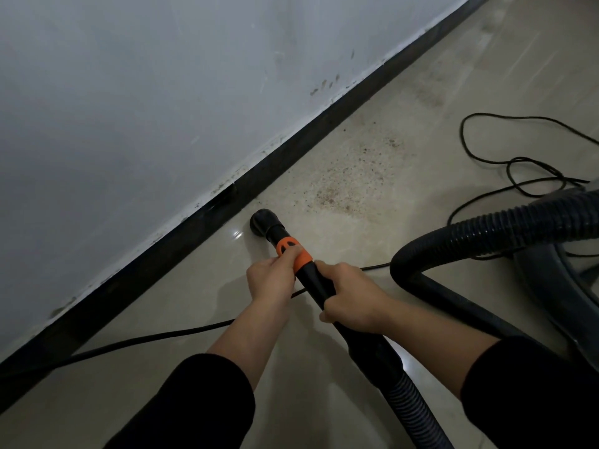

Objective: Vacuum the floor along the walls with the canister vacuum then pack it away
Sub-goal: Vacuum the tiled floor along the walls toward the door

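View from above of two bare hands holding a vacuum wand (319,288) low over a pale glossy floor (470,92). The left hand (270,280) is forward, its fingers curled round the orange collar (293,254) of the wand, thumb side up. The right hand (351,303) sits just behind it, touching distance apart, fingers wrapped tightly round the black tube, which passes straight through the fist. Beyond the left fingertips the wand ends in a round black nozzle (263,221), set down on the floor just beside a dark skirting (194,228) at the foot of a scuffed white wall (129,92). Whether the nozzle touches the skirting cannot be told. A patch of brown speckled dirt (350,179) lies on the floor ahead and to the right of the nozzle. Behind the right hand the wand joins a ribbed black hose (486,228), which bends back in a tight curve to the dark canister (570,286) at the right edge. A black cord (162,335) runs along the floor under both forearms, and thin black cord lies in loose loops beyond the canister. Both forearms are bare, with black sleeves (201,403) pushed up.
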